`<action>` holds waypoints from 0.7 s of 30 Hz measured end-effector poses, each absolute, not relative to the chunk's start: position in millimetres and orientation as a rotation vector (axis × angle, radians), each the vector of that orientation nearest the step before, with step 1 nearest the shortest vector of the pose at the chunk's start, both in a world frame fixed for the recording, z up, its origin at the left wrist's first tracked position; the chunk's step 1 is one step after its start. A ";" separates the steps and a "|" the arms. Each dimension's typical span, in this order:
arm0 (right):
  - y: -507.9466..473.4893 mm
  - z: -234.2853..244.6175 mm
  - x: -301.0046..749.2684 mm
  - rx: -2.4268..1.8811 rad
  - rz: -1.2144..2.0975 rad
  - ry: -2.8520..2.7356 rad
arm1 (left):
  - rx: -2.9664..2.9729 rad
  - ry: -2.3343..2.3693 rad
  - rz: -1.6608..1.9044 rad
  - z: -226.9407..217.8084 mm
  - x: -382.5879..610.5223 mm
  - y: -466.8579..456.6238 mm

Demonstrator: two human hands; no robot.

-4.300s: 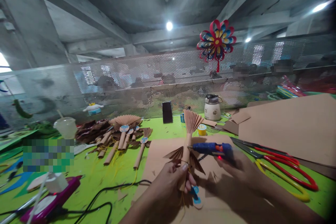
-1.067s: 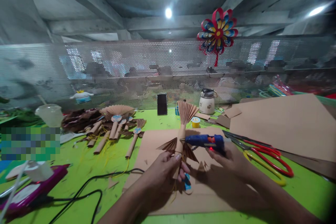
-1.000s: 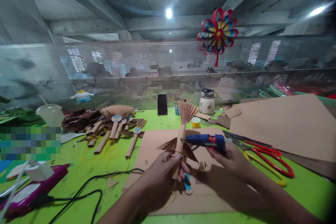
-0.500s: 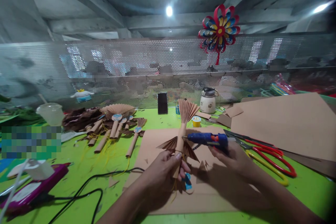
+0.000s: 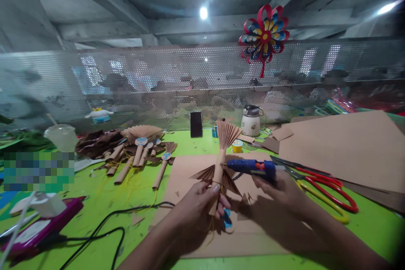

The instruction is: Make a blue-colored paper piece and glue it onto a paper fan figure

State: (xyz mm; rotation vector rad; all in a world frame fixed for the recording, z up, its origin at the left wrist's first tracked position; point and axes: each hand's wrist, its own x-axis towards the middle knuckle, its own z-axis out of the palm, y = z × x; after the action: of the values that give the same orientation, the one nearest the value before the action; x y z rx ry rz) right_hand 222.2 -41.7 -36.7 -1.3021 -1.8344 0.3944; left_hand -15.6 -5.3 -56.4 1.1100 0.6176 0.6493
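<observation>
My left hand (image 5: pixel 209 197) is closed around the lower end of a rolled brown paper tube figure (image 5: pixel 218 171). A pleated fan (image 5: pixel 226 133) spreads from its top, and darker pleated wings stick out at both sides. In my right hand (image 5: pixel 278 190) is a blue hot glue gun (image 5: pixel 251 166), its nozzle pointing left at the tube's middle, touching or very near it. Below my left fingers, a blue-and-tan paper piece (image 5: pixel 228 219) lies on the brown sheet (image 5: pixel 190 244). Yellow thread hangs under the tube.
Several similar paper figures (image 5: pixel 139 152) lie to the left, near a plastic cup (image 5: pixel 60 137). A magenta power strip (image 5: pixel 47 228) with black cables sits front left. Red-handled scissors (image 5: pixel 332 187) and yellow-handled scissors (image 5: pixel 322 202) lie right. Behind stand a phone (image 5: pixel 196 124) and a bottle (image 5: pixel 251 121).
Hardly anything differs. The tube figure and the glue gun have shifted very slightly to the right together; both hands keep their hold.
</observation>
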 end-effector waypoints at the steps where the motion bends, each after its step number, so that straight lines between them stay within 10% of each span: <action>1: -42.0 -37.1 222.4 -1.314 0.403 -1.835 | 1.104 0.613 0.655 -56.8 -15.7 -4.5; 21: -43.8 -33.6 217.7 -1.277 0.384 -1.809 | 1.091 0.595 0.658 -62.2 -12.9 -6.3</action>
State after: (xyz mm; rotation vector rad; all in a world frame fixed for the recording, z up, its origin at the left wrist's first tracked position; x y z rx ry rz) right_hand 217.7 -43.8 -33.6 -1.2768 -1.8090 0.3842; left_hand -12.9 -6.3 -62.2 1.0906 0.5949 0.6576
